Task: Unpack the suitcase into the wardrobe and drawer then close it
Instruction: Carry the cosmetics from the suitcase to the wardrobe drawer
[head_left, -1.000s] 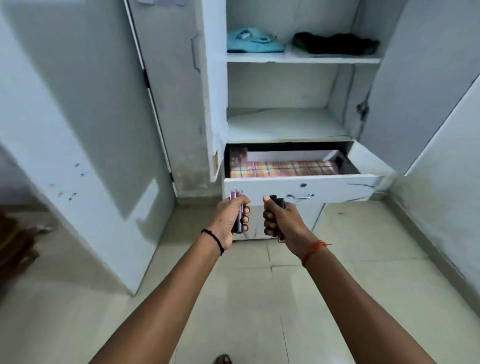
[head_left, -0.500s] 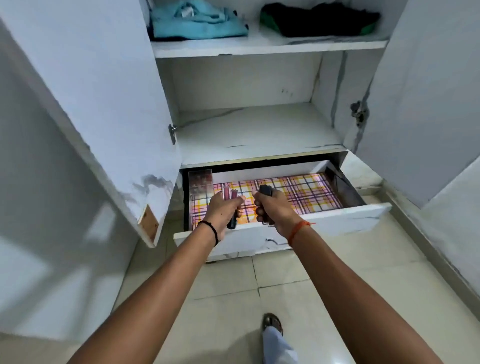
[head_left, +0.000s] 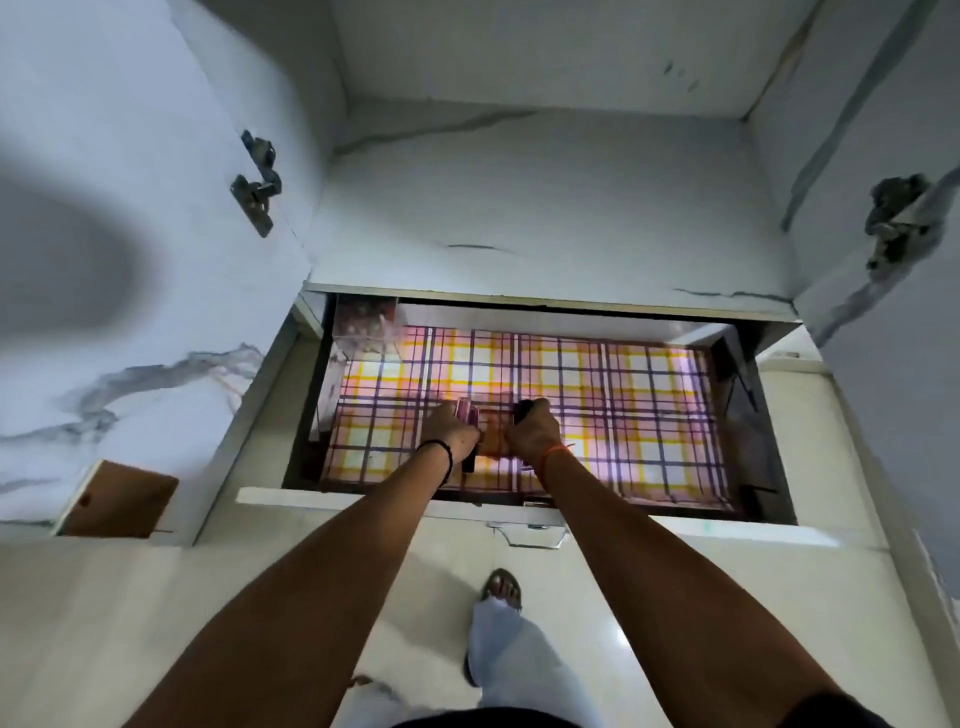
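Observation:
The white drawer (head_left: 363, 500) of the wardrobe stands pulled out, lined with pink, yellow and purple plaid paper (head_left: 634, 395). Both my hands are low inside it, side by side near its front. My left hand (head_left: 453, 429) grips a slim pink and black tube-like item (head_left: 466, 407). My right hand (head_left: 534, 432) grips a small black item (head_left: 522, 409), mostly hidden by the fingers. A clear plastic box (head_left: 363, 325) sits in the drawer's back left corner.
The bare white wardrobe shelf (head_left: 545, 208) lies above the drawer. The open left door (head_left: 130, 234) and right door (head_left: 893, 260) flank it, hinges showing. My sandalled foot (head_left: 501, 590) stands on the tiled floor just before the drawer handle (head_left: 527, 535).
I have stepped up to the wardrobe and leaned over the drawer. Both hands moved from in front of the drawer down into it, still holding their items.

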